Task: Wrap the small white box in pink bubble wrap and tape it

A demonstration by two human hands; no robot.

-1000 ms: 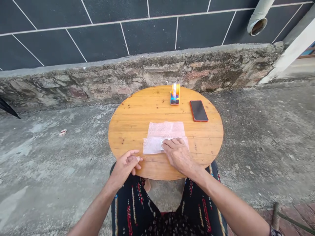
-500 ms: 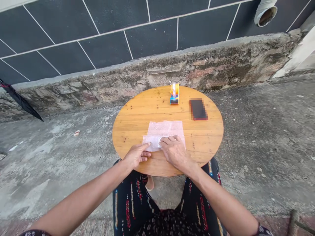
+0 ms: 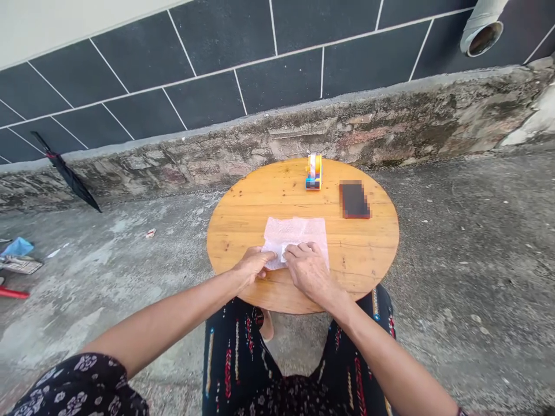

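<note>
A pale pink sheet of bubble wrap lies on the round wooden table close to its front edge. At the sheet's lower left, my left hand pinches a turned-over edge between thumb and fingers. My right hand rests on the wrap with bent fingers, their tips pressing a small white item near the fold. Most of that item is covered, so its kind cannot be made out.
A yellow and blue tape dispenser stands at the table's back edge, with a dark blurred flat object to its right. A black umbrella leans on the wall at left. Tools and a blue item lie on the ground.
My left hand has moved right toward my right hand, bringing the wrap's left flap inward. My right hand stays on the wrap. The view has shifted a little left.
</note>
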